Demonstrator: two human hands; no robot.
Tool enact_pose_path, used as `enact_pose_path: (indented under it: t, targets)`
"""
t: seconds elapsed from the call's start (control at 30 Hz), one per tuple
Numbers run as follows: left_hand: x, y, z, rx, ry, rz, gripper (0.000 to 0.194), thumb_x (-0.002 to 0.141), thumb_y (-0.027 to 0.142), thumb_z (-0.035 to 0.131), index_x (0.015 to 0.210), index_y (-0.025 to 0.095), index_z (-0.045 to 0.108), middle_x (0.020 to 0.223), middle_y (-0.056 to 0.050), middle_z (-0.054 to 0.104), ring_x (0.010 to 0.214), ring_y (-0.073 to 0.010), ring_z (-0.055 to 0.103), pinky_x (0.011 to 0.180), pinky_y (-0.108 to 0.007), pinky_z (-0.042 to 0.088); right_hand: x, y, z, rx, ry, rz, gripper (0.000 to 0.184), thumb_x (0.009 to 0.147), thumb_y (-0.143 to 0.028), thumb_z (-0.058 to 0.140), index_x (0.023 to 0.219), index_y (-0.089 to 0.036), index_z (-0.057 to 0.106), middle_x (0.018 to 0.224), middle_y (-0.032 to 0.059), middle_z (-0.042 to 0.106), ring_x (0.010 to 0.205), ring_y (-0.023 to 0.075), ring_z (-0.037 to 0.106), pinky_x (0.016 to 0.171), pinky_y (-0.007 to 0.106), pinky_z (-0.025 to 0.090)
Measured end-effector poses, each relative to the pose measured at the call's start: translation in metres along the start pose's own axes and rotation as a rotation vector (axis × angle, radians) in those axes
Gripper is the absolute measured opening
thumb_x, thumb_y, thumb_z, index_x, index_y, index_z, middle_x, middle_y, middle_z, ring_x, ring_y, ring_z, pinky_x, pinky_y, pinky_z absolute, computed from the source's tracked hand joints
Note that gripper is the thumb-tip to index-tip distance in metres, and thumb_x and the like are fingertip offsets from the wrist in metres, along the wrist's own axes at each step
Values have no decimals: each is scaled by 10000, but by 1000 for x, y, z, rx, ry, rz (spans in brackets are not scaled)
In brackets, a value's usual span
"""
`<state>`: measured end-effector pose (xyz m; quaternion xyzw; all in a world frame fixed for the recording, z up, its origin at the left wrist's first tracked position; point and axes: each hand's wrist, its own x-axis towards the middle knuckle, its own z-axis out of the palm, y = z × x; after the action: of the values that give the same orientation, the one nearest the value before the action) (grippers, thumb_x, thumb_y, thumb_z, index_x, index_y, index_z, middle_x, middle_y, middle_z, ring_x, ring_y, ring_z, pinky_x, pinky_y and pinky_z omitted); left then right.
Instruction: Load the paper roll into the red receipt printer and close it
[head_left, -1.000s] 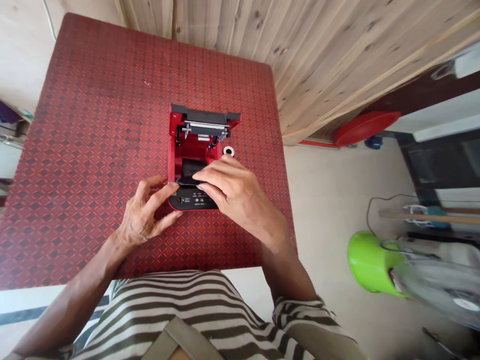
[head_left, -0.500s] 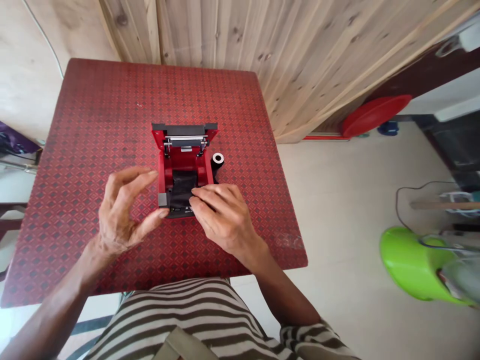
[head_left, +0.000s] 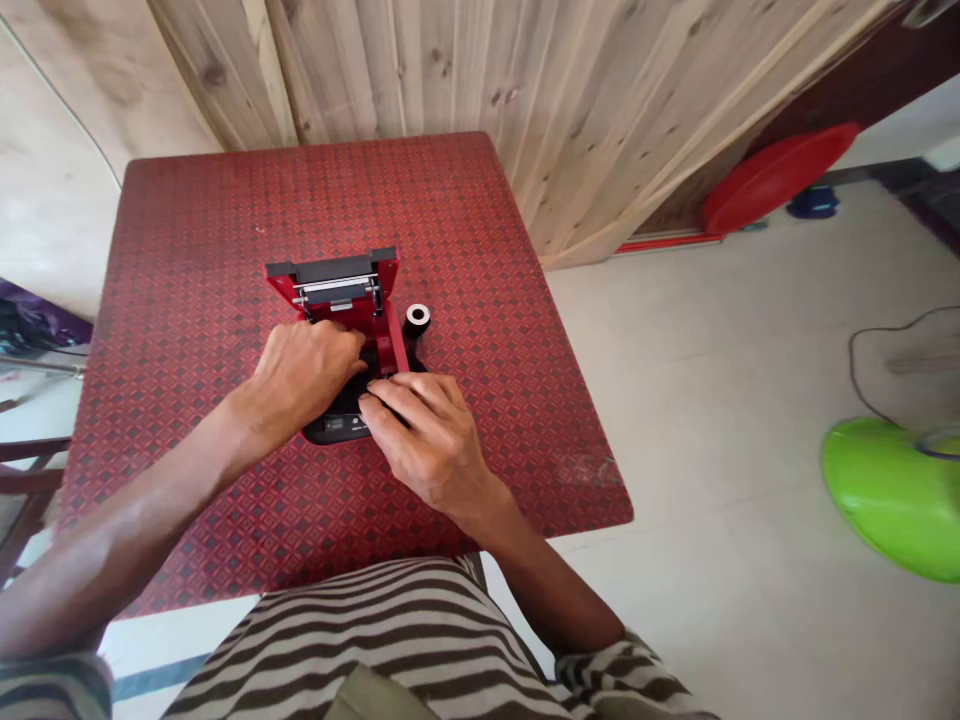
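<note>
A small red and black label printer (head_left: 335, 432) stands on the table with its lid (head_left: 334, 268) raised. My left hand (head_left: 307, 365) reaches over the left wall, its bent fingers down in the open compartment; their tips and whatever they grasp are hidden. At the front right edge, my right hand (head_left: 427, 435) is closed, thumb and fingers pinching a black film ribbon (head_left: 346, 398) that lies across the front of the compartment. Just right of the printer, a black ribbon roll (head_left: 416, 322) with a white core ring stands on end.
The table (head_left: 187, 250) has a red patterned cover. A wooden plank wall (head_left: 450, 70) rises behind it. On the floor to the right are a bright green bin (head_left: 892, 500), a red round basin (head_left: 780, 175) and a cable (head_left: 855, 350).
My left hand, spread beside the printer before, has moved right and into its compartment. My right hand keeps its hold on the ribbon. The view has shifted slightly.
</note>
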<state>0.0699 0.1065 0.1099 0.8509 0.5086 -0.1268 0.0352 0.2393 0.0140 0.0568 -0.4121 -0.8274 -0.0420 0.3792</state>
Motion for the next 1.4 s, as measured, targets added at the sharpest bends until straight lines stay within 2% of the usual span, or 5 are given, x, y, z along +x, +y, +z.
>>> enact_pose_path:
  t: [0.6,0.87,1.03,1.17,1.4]
  targets:
    - [4,-1,0,-8,-57,-59,283,1032,374,585,1212,242,760,1015,-118,795,931,-365,787,712,-417,567,6,-2,4,-23,-48,51,154,1067,-153,605,1041,-171,755,1055,42,813,1002,224,635,844,393,466]
    - [-59,-24,-13,-471,468,375,302,1084,400,563,1309,252,698,1180,-39,779,967,-161,762,852,-299,623,5,0,4,-3,-45,33,140,1067,-160,613,1080,-178,752,1059,39,819,985,220,634,821,393,471]
    - [-40,-46,-20,-258,857,150,475,1050,425,620,1472,205,617,1425,-151,643,1332,-285,617,1152,-498,520,6,1,2,3,-24,16,126,1048,-120,631,1045,-175,744,1045,33,822,975,203,643,830,376,475]
    - [-16,-58,7,-373,696,134,614,1105,541,423,1599,176,443,1422,-166,650,1328,-286,606,1157,-490,512,5,1,-1,8,-27,11,119,1048,-127,636,1044,-173,745,1046,40,823,979,202,653,822,369,493]
    - [-55,-38,33,-472,662,209,411,1096,466,491,1389,232,660,1274,-120,714,1184,-251,702,1037,-429,596,0,1,-3,12,3,7,115,1009,-100,680,1072,-151,761,1046,70,812,987,218,653,830,365,536]
